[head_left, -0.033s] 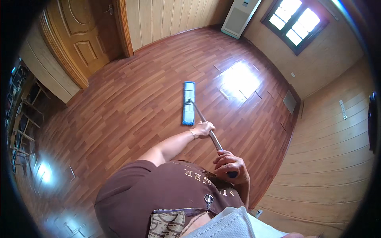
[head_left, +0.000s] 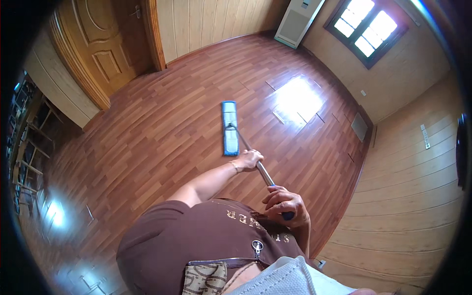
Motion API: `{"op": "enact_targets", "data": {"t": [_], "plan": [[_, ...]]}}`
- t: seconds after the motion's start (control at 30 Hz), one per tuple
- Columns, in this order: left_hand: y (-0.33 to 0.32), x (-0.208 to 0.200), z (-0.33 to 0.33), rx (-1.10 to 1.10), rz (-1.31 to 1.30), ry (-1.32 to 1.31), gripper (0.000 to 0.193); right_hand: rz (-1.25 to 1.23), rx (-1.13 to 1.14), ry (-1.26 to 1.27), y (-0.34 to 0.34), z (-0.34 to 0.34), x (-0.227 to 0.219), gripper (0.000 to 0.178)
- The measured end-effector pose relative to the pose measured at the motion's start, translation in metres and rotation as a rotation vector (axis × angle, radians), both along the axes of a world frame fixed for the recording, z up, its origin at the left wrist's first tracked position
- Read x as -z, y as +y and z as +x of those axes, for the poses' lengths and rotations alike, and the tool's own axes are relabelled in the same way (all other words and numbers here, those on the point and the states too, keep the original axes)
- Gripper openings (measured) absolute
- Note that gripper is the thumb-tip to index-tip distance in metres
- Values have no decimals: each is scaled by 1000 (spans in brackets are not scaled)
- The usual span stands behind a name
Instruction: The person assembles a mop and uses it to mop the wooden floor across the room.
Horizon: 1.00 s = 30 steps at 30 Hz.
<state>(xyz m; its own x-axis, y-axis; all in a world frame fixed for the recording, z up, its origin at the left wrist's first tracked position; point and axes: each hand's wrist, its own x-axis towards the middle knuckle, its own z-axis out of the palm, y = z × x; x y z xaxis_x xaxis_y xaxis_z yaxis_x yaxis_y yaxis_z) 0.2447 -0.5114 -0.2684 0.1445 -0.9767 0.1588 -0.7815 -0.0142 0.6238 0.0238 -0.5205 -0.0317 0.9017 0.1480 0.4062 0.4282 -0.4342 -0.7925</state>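
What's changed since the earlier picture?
The mop head has slid slightly left across the floor, and the left hand has shifted a little left with it. Nothing was taken hold of or let go: both hands still grip the handle, the right hand at its upper end, about where it was.

My left hand [head_left: 248,160] covers a stretch of the mop pole [head_left: 264,173], and my right hand [head_left: 290,205] hides most of its dark blue grip [head_left: 288,215]. The door [head_left: 105,42] and tall white unit [head_left: 297,22] are cut off by the top edge. Glare blots out some floorboards [head_left: 187,123], and the racks [head_left: 27,169] at far left are too dim for me to make out.
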Motion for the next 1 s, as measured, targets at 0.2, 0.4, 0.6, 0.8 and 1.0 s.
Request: {"op": "enact_targets", "data": {"t": [0.2, 0.4, 0.6, 0.8, 1.0], "plan": [[115, -27, 52, -291, -125, -91, 39, 75, -322, -86, 31, 78, -29, 22], [238, -36, 94, -542, -107, -195, 38, 221, -502, -20, 63, 149, -16, 20], [365, 11, 126, -805, -13, -171, 37, 249, -545, 156, 128, 212, 29, 16], [440, 51, 129, -907, 72, -156, 38, 251, -503, 439, 167, 233, 78, 22], [394, 36, 132, -928, -105, -78, 40, 191, -527, 387, 127, 246, 47, 20]]}}
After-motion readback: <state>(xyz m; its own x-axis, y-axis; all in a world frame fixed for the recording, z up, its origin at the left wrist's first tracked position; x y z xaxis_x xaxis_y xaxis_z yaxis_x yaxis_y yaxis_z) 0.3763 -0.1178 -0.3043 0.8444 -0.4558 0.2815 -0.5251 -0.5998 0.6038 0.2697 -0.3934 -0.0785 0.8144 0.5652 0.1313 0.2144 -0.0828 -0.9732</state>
